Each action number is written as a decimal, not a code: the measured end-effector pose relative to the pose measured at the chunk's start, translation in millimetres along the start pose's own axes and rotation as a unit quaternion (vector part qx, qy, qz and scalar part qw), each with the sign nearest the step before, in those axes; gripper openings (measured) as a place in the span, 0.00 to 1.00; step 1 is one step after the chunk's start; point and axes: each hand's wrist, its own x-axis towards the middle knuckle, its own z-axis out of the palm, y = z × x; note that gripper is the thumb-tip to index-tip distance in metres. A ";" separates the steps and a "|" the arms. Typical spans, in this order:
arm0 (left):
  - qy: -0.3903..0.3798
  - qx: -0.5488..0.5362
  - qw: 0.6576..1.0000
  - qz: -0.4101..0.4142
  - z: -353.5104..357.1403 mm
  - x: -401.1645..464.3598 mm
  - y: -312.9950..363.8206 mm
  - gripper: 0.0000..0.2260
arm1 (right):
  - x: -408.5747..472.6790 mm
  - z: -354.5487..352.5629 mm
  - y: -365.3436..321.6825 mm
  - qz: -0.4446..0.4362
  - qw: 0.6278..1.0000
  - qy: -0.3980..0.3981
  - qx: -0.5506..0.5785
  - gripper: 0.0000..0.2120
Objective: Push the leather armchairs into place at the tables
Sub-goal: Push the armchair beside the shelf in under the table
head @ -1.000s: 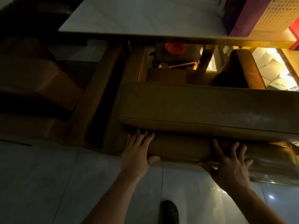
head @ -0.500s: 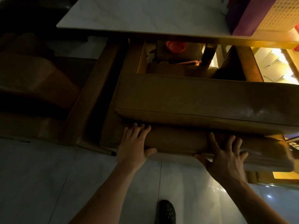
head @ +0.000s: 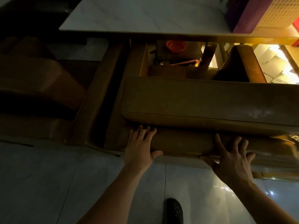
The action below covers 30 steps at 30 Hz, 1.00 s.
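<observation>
A tan leather armchair (head: 202, 101) stands in front of me with its back toward me and its seat facing the white marble table (head: 145, 15). My left hand (head: 140, 147) lies flat on the lower roll of the chair's back, fingers spread, thumb at its lower edge. My right hand (head: 233, 160) presses the same roll further right, fingers also spread. The chair's front reaches under the table's edge.
A second brown armchair (head: 40, 81) stands close on the left in deep shadow. A purple and cream basket (head: 262, 13) sits on the table's right end. An orange object (head: 176, 46) lies under the table. My dark shoe (head: 174, 210) is on the glossy tiled floor.
The armchair has slid slightly toward the table while both hands stayed pressed on its back. The view bobbed a little.
</observation>
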 end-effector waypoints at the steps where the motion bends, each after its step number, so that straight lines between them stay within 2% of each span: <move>1: 0.001 0.001 1.000 -0.001 -0.4 0.5 0.5 0.38 | 0.9 0.4 0.3 0.000 1.000 0.000 0.000 0.50; 6: 0.017 0.007 1.000 0.005 -0.3 1.6 0.5 0.38 | 3.2 1.9 -0.2 0.001 1.000 -0.002 0.008 0.50; 30: -0.014 -0.019 1.000 -0.011 -3.9 18.2 5.8 0.38 | 11.5 -6.9 -1.8 0.014 1.000 -0.005 -0.019 0.49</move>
